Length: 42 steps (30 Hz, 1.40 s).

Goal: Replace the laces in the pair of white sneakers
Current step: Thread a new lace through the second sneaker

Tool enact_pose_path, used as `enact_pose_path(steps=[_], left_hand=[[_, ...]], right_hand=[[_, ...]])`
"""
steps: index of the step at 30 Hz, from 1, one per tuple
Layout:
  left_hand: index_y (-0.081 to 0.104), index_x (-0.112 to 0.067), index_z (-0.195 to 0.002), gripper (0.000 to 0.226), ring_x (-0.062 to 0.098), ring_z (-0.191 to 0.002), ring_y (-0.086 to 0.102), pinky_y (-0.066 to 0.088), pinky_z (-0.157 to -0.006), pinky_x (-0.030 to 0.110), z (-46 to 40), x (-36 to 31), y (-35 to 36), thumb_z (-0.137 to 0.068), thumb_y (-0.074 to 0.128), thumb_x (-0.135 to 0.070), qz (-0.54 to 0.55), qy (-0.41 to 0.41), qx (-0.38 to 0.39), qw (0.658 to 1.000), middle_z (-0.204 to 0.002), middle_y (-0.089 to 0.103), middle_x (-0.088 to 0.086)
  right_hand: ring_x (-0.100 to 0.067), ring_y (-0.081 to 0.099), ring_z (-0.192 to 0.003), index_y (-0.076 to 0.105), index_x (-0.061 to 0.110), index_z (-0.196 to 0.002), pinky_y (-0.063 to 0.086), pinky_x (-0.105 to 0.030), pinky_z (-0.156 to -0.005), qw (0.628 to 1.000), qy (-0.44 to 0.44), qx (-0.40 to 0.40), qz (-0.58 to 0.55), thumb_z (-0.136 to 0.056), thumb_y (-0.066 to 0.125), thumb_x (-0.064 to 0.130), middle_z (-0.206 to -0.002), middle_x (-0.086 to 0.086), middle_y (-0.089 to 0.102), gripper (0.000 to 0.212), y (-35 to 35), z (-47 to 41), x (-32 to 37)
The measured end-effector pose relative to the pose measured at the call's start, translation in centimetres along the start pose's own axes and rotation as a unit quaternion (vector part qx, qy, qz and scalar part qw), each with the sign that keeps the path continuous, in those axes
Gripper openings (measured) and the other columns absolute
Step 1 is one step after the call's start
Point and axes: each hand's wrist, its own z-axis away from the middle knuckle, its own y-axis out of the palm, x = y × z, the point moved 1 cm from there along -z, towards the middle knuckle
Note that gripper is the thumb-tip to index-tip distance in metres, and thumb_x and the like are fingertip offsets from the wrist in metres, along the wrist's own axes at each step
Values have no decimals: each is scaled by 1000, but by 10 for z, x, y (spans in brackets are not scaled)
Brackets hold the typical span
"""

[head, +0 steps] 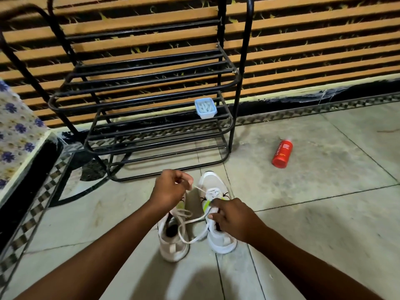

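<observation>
Two white sneakers stand side by side on the tiled floor (303, 191), toes pointing away from the person, which puts both sets of eyelets within easy reach. At the far left a flowered cloth (15, 131) covers a raised ledge, well apart from the work. Behind the shoes stands a black metal shoe rack (138, 87), and a small pale-blue box (205, 108) sits on one of its shelves (what it holds is too small to tell).

The left sneaker (173, 241) is partly hidden by the left hand (171, 189), which is raised above it with fingers curled, pinching the end of a white lace (194, 220) and drawing it up and to the left. I judge this keeps the lace taut so it slides through an eyelet. The slack of the lace loops loosely across the left sneaker's opening and the gap between the shoes.

The right sneaker (216, 213) is the one being worked on. The right hand (229, 217) rests on its tongue area, fingers curled onto the shoe or the lace there, apparently steadying it against the pull; exactly what it grips is hidden.

Farther right, a red bottle (282, 153) lies on its side, well clear. The loose loop could snag on the left sneaker.
</observation>
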Motion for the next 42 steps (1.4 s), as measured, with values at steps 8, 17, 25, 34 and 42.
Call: enact_pose_path(steps=[8, 17, 25, 34, 42], left_hand=[[73, -45, -86, 12, 11, -81, 68, 59, -76, 36, 9, 18, 1, -82, 80, -35, -141, 54, 6, 988, -81, 71, -23], [69, -22, -77, 16, 8, -70, 68, 53, -68, 28, 14, 10, 7, -91, 76, -21, -118, 51, 3, 992, -71, 73, -9], [56, -2, -96, 13, 17, -61, 67, 49, -54, 21, 15, -15, 32, -104, 60, -11, 126, 6, 28, 992, -80, 77, 14], [49, -1, -98, 17, 12, -69, 74, 56, -62, 20, 17, -32, 62, -110, 43, -11, 258, -7, 146, 955, -73, 76, 4], [59, 2, -89, 12, 13, -75, 61, 47, -71, 22, 4, -13, 60, -100, 63, -3, 138, 71, 124, 980, -81, 64, 7]], right_hand=[[-33, 64, -109, 50, 27, -126, 50, -36, -85, 980, 51, 20, 192, -97, 46, 62, -118, -7, 64, 46, 20, -20, 24], [-32, 59, -80, 47, 21, -82, 53, -39, -70, 976, 141, -144, -78, -83, 57, 20, -79, -9, 60, 10, 11, -14, 18], [-5, 56, -60, 71, 22, -88, 44, -25, -60, 945, -74, -253, -193, -84, 75, 7, -70, 18, 64, 17, -32, 12, 22], [-10, 62, -80, 71, 12, -93, 48, -25, -69, 913, -134, -350, -163, -89, 68, -3, -84, 13, 66, 17, -63, 6, 6], [-13, 65, -79, 73, 11, -98, 51, -26, -71, 910, -76, -328, -240, -89, 53, -12, -85, 4, 67, 32, -42, -12, -23]])
